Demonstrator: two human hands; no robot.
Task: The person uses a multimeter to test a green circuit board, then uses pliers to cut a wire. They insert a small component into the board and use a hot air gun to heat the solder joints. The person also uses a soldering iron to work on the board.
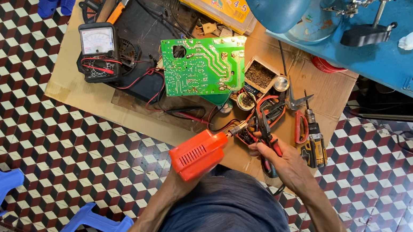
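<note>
The person's knee in blue cloth sits lowest. Above it the left hand (176, 177), mostly hidden, seems to grip an orange soldering gun (198, 154), tip toward pliers (266, 140) clasped in the right hand (286, 162); green circuit board (201, 66) lies beyond.

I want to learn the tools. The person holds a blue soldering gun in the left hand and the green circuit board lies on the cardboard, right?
Not quite: the soldering gun in the left hand is orange, not blue, as the head view shows. The green circuit board does lie over the cardboard.
</note>
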